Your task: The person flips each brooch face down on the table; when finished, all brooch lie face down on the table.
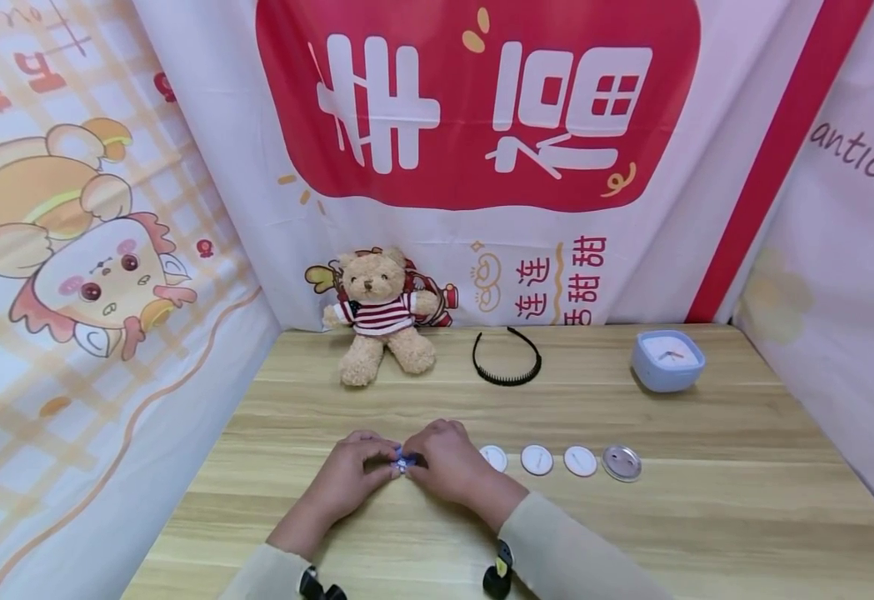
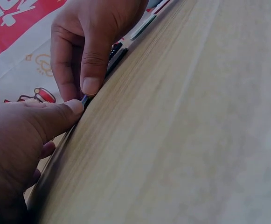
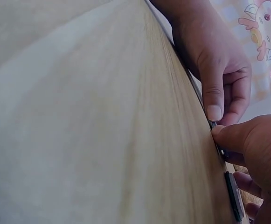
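At the middle front of the table, a small flat piece with a blue-and-white pattern (image 1: pixel 404 461) is between both hands, mostly hidden by fingertips. My left hand (image 1: pixel 352 473) pinches its left side with thumb and fingers. From the other side my right hand (image 1: pixel 447 461) pinches it too, the thumbs close together. Seen edge-on in the left wrist view, the piece (image 2: pixel 85 99) is a thin dark strip close over the wood. Just right of the right hand begins a row of round white discs (image 1: pixel 537 460), partly covered by that hand.
A silver round disc with two holes (image 1: pixel 621 463) ends the row on the right. Behind stand a teddy bear (image 1: pixel 380 317) in a striped shirt, a black toothed headband (image 1: pixel 507 381) and a pale blue clock (image 1: pixel 667 361). Printed cloth (image 1: pixel 474 283) hangs along the table's back edge.
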Demonstrator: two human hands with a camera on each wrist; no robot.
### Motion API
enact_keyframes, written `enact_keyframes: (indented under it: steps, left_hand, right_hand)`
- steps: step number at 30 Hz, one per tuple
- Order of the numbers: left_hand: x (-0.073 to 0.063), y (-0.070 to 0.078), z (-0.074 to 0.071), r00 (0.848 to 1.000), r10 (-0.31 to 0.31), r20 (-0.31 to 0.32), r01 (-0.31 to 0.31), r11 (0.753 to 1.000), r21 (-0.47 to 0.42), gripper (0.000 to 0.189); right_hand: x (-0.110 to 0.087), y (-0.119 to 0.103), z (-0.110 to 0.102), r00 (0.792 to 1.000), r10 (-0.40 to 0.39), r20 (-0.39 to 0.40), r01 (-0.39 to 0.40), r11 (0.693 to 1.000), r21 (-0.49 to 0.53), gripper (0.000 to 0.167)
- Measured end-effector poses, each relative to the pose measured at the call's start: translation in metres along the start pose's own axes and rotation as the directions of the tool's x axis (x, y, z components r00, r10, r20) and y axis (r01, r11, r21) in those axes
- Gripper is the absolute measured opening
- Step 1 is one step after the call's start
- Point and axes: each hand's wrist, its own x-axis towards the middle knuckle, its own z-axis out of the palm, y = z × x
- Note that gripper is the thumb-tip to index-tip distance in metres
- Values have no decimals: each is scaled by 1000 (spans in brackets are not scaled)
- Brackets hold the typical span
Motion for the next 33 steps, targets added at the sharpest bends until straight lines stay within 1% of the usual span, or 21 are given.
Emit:
enact_keyframes:
  steps: [3, 7, 11, 16, 19, 21, 23, 25, 29, 33]
  left_hand:
    - [0, 1, 1, 1000, 7, -9, -7, 1000, 26, 23]
    - [-1, 2, 0, 1000, 6, -27, -5, 999, 34, 21]
    - [-1, 4, 0, 999, 13, -52, -11, 999, 30, 15]
    - [-1, 5, 1, 995, 21, -95, -18, 999, 38, 15]
    - [-1, 4, 1, 995, 9, -104, -5, 999, 33, 14]
    - [-2, 4, 1, 995, -9, -98, 12, 1000, 21, 14]
    - [-1, 4, 1, 996, -26, -87, 26, 1000, -2, 15]
    - [-1, 4, 2, 996, -37, -83, 34, 999, -34, 15]
    - [0, 4, 4, 994, -42, -96, 34, 996, -83, 17]
    - [0, 5, 4, 993, -59, -104, 49, 995, -90, 17]
  right_hand:
    - [-1, 1, -1, 1000, -5, 1, 5, 1000, -5, 23]
    - [-3, 1, -1, 1000, -4, -13, 3, 1000, -14, 23]
    - [-4, 0, -1, 999, 19, -48, -20, 1000, -14, 25]
    - [-4, -1, 1, 995, 53, -79, -54, 999, -3, 28]
    - [-3, 0, 2, 994, 77, -78, -74, 997, 30, 36]
    - [-2, -1, 2, 994, 80, -79, -76, 996, 49, 44]
    - [-2, -1, 3, 994, 75, -81, -70, 995, 65, 47]
    - [-1, -2, 3, 994, 63, -89, -57, 996, 68, 40]
    - [0, -4, 3, 994, 52, -96, -46, 997, 62, 26]
    - [1, -3, 5, 994, 62, -88, -57, 996, 63, 24]
